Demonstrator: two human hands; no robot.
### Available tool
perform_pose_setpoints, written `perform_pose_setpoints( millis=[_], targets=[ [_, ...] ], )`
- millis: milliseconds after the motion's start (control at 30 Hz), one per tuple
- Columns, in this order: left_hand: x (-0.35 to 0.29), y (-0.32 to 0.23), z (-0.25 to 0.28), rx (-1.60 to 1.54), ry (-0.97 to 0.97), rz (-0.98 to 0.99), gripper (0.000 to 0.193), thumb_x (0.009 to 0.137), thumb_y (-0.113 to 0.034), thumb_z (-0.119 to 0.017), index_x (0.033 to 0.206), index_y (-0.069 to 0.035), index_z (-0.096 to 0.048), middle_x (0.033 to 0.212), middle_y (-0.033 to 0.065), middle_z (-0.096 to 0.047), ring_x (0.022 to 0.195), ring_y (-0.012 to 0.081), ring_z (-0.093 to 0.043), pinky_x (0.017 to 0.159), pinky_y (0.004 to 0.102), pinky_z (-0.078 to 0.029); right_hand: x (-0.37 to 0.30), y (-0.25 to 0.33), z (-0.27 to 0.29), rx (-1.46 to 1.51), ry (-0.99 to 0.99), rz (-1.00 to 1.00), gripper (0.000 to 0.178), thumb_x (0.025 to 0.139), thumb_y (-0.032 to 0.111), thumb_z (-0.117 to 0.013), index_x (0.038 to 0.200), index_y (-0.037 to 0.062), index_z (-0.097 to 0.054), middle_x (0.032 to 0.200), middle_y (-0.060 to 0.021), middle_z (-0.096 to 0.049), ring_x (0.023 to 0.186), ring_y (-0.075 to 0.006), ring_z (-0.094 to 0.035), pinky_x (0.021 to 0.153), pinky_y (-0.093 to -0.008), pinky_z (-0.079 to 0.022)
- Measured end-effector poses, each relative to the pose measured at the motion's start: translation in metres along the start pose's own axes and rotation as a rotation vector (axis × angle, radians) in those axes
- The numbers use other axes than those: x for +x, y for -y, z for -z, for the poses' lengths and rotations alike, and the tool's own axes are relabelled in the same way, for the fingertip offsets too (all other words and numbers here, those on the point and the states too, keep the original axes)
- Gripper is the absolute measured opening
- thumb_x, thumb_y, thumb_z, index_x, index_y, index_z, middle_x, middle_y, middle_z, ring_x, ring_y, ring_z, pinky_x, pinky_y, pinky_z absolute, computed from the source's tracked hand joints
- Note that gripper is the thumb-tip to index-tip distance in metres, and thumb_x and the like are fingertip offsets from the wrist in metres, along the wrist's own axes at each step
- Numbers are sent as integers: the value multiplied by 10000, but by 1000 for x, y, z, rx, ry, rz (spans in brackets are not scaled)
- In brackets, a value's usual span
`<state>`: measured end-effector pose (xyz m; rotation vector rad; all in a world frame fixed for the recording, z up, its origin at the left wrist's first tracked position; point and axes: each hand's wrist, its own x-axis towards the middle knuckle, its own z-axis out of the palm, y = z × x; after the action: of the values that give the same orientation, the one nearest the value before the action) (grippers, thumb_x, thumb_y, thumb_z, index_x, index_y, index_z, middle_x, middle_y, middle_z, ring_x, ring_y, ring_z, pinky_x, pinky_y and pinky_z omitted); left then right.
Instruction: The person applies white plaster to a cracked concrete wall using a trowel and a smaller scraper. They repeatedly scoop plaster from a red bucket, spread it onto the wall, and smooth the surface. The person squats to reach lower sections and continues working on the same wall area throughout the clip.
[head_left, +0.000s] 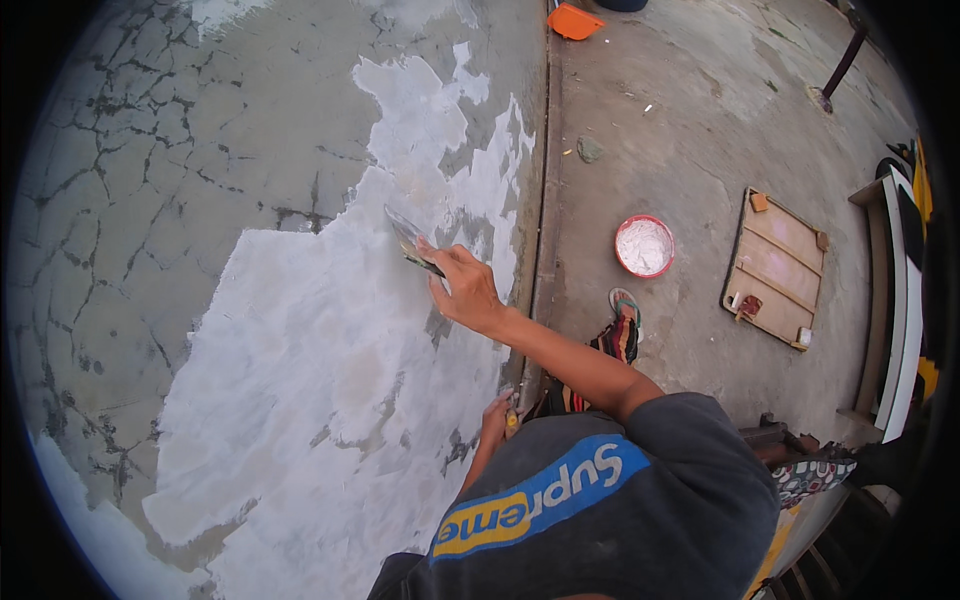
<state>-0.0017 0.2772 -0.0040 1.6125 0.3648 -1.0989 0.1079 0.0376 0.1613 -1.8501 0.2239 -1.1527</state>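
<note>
My right hand (468, 290) is closed round the handle of a flat-bladed trowel (408, 235). The blade lies against a grey, cracked wall (230, 110), over a broad patch of white putty (330, 310) with a ragged edge. Lower down, close to my body, my left hand (494, 420) is curled around a small thing with a yellow end (512, 419). Most of that thing is hidden, so its kind does not show.
On the concrete floor (680, 130) stands a red-rimmed bucket (620, 262) of white putty. Beyond it lies a wooden panel with battens (775, 262). An orange dustpan (574, 22) is at the wall's far foot. A white-edged bench-like object (905, 310) stands at right. My sandalled foot (625, 310) shows.
</note>
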Motion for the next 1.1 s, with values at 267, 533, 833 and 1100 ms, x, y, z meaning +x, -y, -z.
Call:
perform_pose_setpoints(
  millis=[267,533,833,1100],
  targets=[
    [-2,-6,-4,1,-17,-8,405,909,-50,-415,1293,-1,-534,1149,111,-622,846,234,-672,685,302,-533,42,-39,17,-113,-116,-362,284,839,38,-571,1123,41,-574,763,-176,-583,697,-310,-585,611,-411,-444],
    [-9,9,-2,-87,-60,2,405,925,-61,-418,1315,4,-503,1169,113,-606,856,216,-667,714,292,-527,43,20,-1,-29,-118,-235,296,835,45,-580,1131,30,-580,761,-159,-571,630,-305,-545,594,-397,-438],
    [-14,6,-8,15,-48,-32,417,906,-65,-433,1308,9,-515,1179,118,-617,869,216,-666,723,273,-519,60,-18,9,-149,-212,-366,327,837,72,-593,1161,19,-595,790,-183,-611,686,-332,-607,631,-396,-471],
    [-3,22,3,-65,-60,-24,421,902,-59,-424,1307,5,-518,1218,111,-614,860,222,-660,747,291,-520,43,40,-8,24,-210,29,400,798,9,-612,1197,43,-606,748,-127,-605,631,-240,-565,556,-352,-454]
  ],
)
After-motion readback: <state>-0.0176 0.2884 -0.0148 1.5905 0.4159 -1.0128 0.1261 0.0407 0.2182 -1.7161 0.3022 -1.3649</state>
